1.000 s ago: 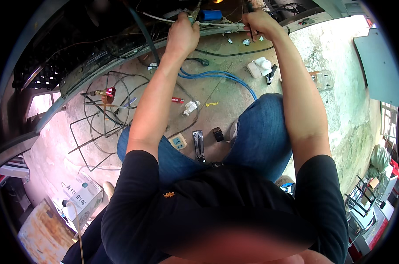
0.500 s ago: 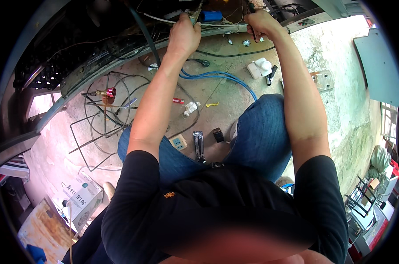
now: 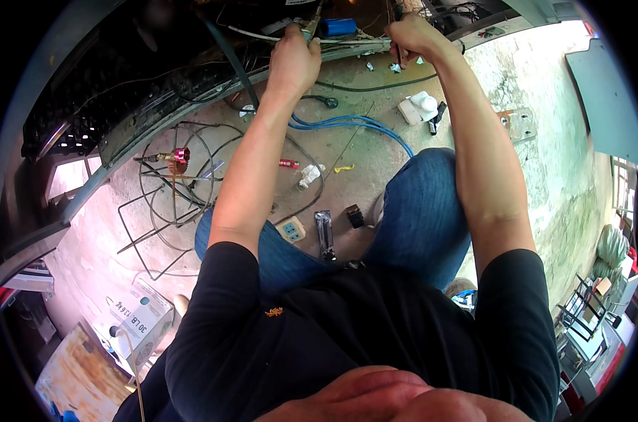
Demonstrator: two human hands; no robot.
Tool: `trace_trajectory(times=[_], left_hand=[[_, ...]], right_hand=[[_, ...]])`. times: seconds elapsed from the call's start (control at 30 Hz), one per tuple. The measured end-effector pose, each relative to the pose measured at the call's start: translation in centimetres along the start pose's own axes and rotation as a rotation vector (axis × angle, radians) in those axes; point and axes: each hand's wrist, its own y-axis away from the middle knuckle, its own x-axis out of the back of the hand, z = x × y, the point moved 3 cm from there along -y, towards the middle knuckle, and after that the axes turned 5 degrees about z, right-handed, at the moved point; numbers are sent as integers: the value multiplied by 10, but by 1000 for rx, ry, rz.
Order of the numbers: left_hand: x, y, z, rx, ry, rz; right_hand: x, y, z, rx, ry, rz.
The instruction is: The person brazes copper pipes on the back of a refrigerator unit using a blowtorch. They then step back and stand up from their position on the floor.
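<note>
Both my arms reach forward to the open lower edge of a dark metal appliance [image 3: 143, 105]. My left hand [image 3: 295, 62] is closed around a brass-coloured fitting [image 3: 310, 29] on a thin pipe, just inside that edge. To the right, my right hand [image 3: 416, 36] is closed on a slim dark tool [image 3: 402, 56]; its kind is hidden by my fingers. Between the hands lies a blue cylinder [image 3: 338, 27], with a white cable [image 3: 252, 32] running to the left of it. Loose thin wires [image 3: 459, 13] show beyond my right hand.
On the floor lie blue hoses [image 3: 354, 122], a wire frame [image 3: 157, 225], a red hole-saw-like piece [image 3: 181, 155], a socket box [image 3: 291, 229], a white plastic part [image 3: 419, 107] and a metal plate [image 3: 521, 125]. A carton [image 3: 142, 320] stands at lower left. My bent knees [image 3: 424, 204] frame the near floor.
The view has shifted slightly. My right hand has turned a little and moved slightly left with its tool. My left hand stays on the fitting.
</note>
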Motion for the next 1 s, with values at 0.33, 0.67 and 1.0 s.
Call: trace_trajectory(times=[0.33,0.67,1.0], left_hand=[[-6,0,-3,12,27,-27],[-1,0,-3,14,19,-17],[4,2,0,24,23,-37]], right_hand=[[0,-1,1,16,11,-1],[1,-3,0,4,1,-17],[1,-4,2,0,-1,-35]])
